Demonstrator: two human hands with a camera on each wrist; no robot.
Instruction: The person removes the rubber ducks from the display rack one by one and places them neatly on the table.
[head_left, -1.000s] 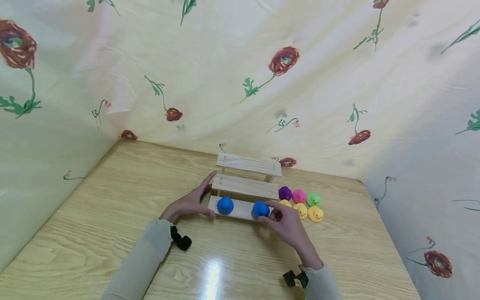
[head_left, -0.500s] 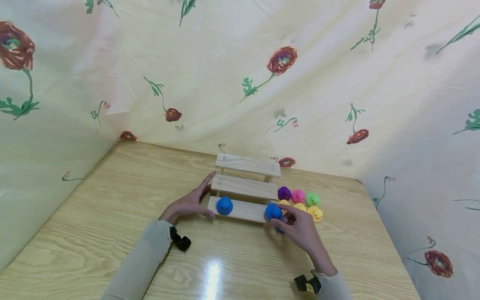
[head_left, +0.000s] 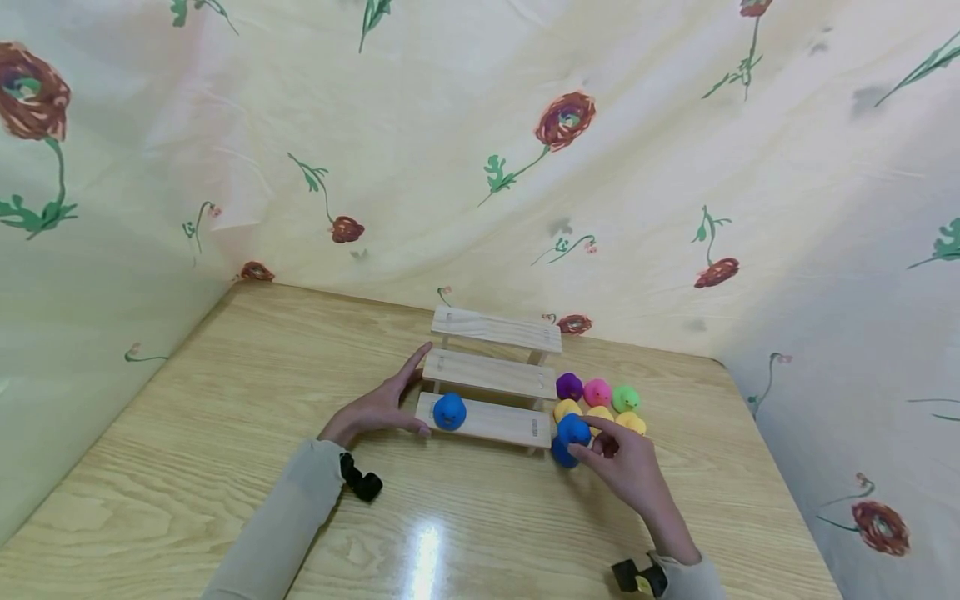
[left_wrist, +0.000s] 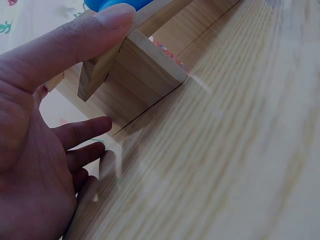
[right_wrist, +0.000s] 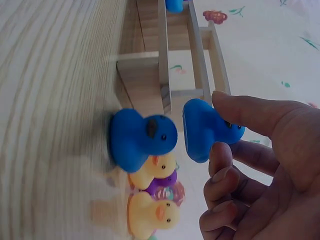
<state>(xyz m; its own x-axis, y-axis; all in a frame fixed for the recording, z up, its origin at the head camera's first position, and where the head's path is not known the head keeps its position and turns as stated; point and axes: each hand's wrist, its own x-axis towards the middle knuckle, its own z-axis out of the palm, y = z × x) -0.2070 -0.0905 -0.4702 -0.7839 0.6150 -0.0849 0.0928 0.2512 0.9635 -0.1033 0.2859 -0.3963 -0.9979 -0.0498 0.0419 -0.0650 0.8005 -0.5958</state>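
A three-tier wooden stand stands on the table. My left hand is at its left end, fingers spread, the thumb touching the end of the lowest board. One blue rubber duck sits at the left of that board. My right hand pinches another blue rubber duck between thumb and fingers, off the board's right end. Below and apart from it, a third blue duck sits on the table beside the stand.
Right of the stand is a group of rubber ducks: purple, pink, green and several yellow ones. Flower-patterned cloth rises behind the wooden table.
My right hand has moved right with the pinched blue duck, off the lowest board to above the third blue duck. The left hand stays at the stand.
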